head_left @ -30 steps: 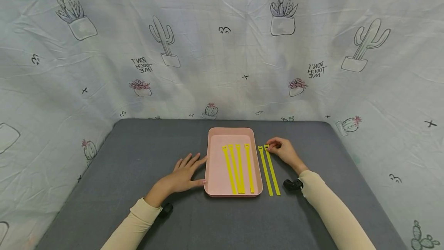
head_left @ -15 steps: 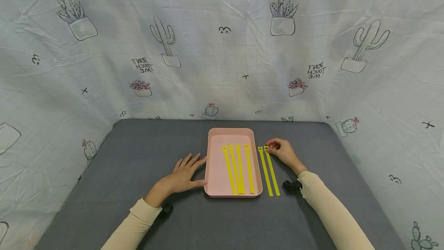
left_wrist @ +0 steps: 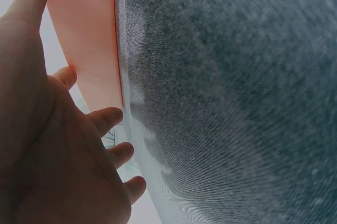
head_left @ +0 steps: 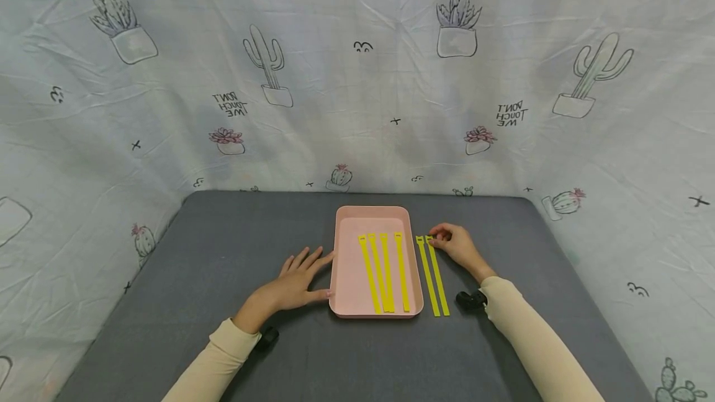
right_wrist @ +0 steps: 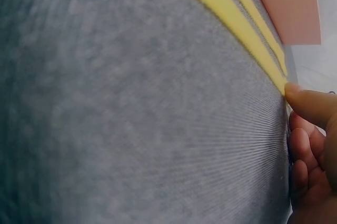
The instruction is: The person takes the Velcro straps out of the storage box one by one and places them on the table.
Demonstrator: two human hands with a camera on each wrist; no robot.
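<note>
- The right hand (head_left: 458,244) is seen at the far end of the outer yellow strap (head_left: 438,275), which lies on the grey table (head_left: 223,253) just right of the pink tray (head_left: 346,303); the strap's tip is pinched by curled fingers (right_wrist: 310,105).
- A second yellow strap (head_left: 427,275) lies beside it — close, nearly parallel.
- The left hand (head_left: 293,281) is laid flat on the table, fingers spread and relaxed, with the thumb and fingertips against the tray's left wall; nothing is held.
- Four yellow straps (head_left: 384,272) are laid lengthwise inside the tray.
- On the cactus-print backdrop (head_left: 357,79), mirrored writing can be read — "DON'T TOUCH ME" (head_left: 511,113), printed twice.
</note>
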